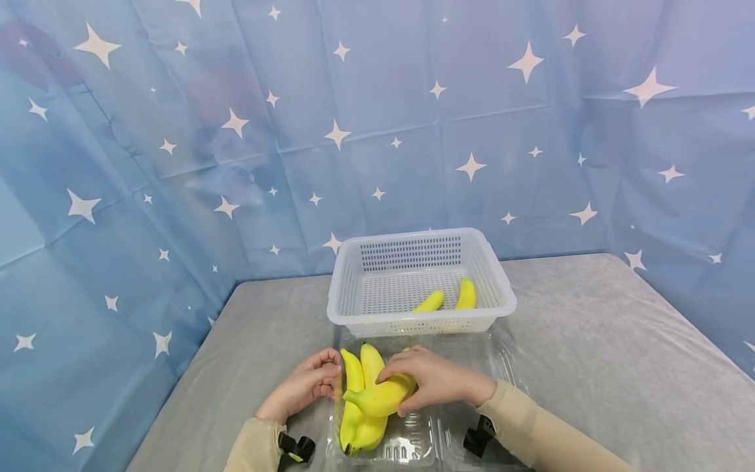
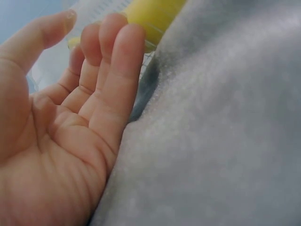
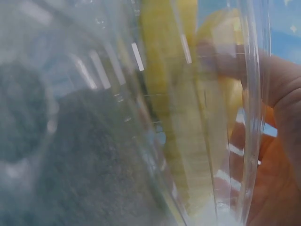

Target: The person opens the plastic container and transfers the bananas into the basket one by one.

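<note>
My right hand (image 1: pixel 433 377) grips a yellow banana (image 1: pixel 377 398), held crosswise over other bananas (image 1: pixel 352 373) in the left part of a clear plastic container (image 1: pixel 413 452). Seen through the clear wall in the right wrist view, fingers and thumb wrap that banana, blurred by reflections. Just outside the container's left wall is my left hand (image 1: pixel 307 383), its fingers loosely bent and nothing in its grasp. The left wrist view has its palm turned up and thumb apart, with a yellow banana (image 2: pixel 155 19) beyond the fingertips.
Behind the container stands a white perforated basket (image 1: pixel 421 321) with two bananas (image 1: pixel 466 293) showing inside. A grey cloth (image 1: pixel 601 367) covers the table. Blue star-patterned curtains (image 1: pixel 401 164) hang at the back and sides. Each wrist wears a small black camera (image 1: pixel 297 448).
</note>
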`<control>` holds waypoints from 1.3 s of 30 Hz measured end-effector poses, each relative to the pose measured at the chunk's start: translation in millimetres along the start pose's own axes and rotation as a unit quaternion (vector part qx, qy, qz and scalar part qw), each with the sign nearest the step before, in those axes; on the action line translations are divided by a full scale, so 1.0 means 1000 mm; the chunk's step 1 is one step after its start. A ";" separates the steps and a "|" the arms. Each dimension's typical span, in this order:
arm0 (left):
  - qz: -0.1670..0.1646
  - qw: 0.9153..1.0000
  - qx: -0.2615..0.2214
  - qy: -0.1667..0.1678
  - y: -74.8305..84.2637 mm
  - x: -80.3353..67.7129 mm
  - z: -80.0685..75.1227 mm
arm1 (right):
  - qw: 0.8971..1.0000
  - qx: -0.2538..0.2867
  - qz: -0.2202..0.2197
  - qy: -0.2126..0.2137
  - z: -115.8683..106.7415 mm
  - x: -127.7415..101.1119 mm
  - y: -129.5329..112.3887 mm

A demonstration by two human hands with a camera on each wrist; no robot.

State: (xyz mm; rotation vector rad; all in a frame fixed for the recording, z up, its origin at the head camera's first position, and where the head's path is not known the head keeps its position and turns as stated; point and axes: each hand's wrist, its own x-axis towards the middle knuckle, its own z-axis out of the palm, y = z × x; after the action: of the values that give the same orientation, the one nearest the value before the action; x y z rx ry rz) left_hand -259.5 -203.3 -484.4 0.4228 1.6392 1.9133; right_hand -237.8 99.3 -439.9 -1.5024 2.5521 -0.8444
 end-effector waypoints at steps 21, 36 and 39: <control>0.002 1.000 -0.004 0.001 0.001 0.000 0.002 | 1.000 -0.012 -0.017 -0.003 0.001 -0.002 0.000; 0.003 1.000 0.001 0.005 0.001 0.000 0.002 | 1.000 -0.002 -0.027 -0.013 0.000 -0.003 -0.002; 0.003 1.000 0.001 0.005 0.001 0.000 0.003 | 0.999 0.001 -0.032 -0.014 -0.001 -0.002 -0.003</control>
State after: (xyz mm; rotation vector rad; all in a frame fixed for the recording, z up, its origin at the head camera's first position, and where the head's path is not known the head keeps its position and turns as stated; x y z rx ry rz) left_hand -258.1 -201.2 -482.7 0.4198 1.6487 1.9210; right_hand -234.3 100.5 -438.2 -1.5910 2.4962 -0.8267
